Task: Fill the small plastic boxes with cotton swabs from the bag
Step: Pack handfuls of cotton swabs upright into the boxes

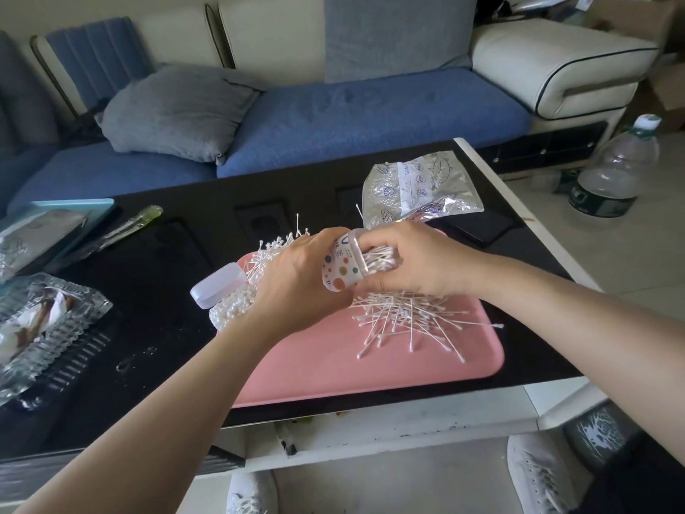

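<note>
Cotton swabs lie in a loose, crisscrossed heap on a pink tray, toward its 2 o'clock side. A second scatter bristles at the tray's 11 o'clock edge, partly hidden behind the left hand. That hand's fingers curl round a small plastic box with a coloured-dot label, held tilted above the tray's middle, mouth turned toward 3 o'clock. The right hand meets it there, fingers pinching a tight bundle of swabs. The bundle's end is at the box's clear rim; how deep it sits, cannot tell. A filled box lies on its side at the tray's 10 o'clock corner, packed white tips showing, its lid swung open. A crinkled clear bag with printed drawings rests on the black worktop at 1 o'clock of the tray, just beside its far edge. At 10 o'clock on the worktop is a green-handled tool, kind not clear. Further toward 9 o'clock is a pale blue tray, and near 8 o'clock a ribbed clear plastic pack. A blue-and-cream sofa runs across 12 o'clock, with a grey cushion on it. A large water bottle stands on the floor at 2 o'clock. White shoes show below the worktop at 5 o'clock.
</note>
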